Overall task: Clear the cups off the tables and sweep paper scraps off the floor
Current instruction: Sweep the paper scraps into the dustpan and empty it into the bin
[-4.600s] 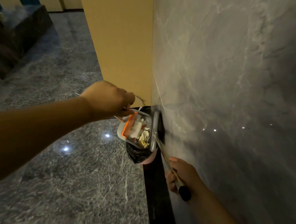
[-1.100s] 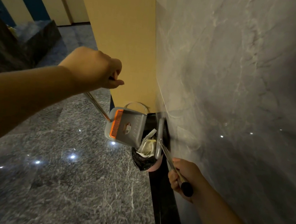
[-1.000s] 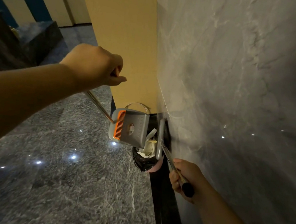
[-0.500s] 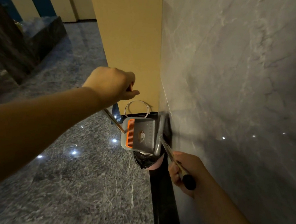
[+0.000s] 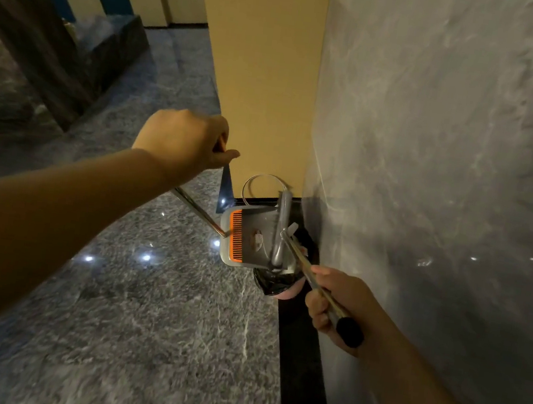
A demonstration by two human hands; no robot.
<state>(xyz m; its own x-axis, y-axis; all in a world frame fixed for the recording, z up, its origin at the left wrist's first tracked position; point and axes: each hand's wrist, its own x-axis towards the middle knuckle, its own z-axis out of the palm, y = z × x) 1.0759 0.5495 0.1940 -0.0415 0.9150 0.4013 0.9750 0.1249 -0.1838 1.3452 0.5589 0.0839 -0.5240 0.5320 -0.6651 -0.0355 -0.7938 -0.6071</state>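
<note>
Beside the marble wall, left hand (image 5: 183,138) gripping the dustpan (image 5: 250,240) handle, pan tipped over the black-lined bin (image 5: 273,284), right hand (image 5: 334,304) clutching the broom (image 5: 279,234) handle.

The grey marble floor (image 5: 147,321) carries a black-lined bin (image 5: 276,284) beside the wall's dark skirting (image 5: 298,358)

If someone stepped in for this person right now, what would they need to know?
Left hand grips the dustpan's metal handle; right hand grips the broom handle.
The dustpan hangs over the black-lined bin by the wall, with the broom head against its open edge.
Done: no scraps show in the pan.
Left: no cups or tables are in view, so that part cannot be judged from here.
</note>
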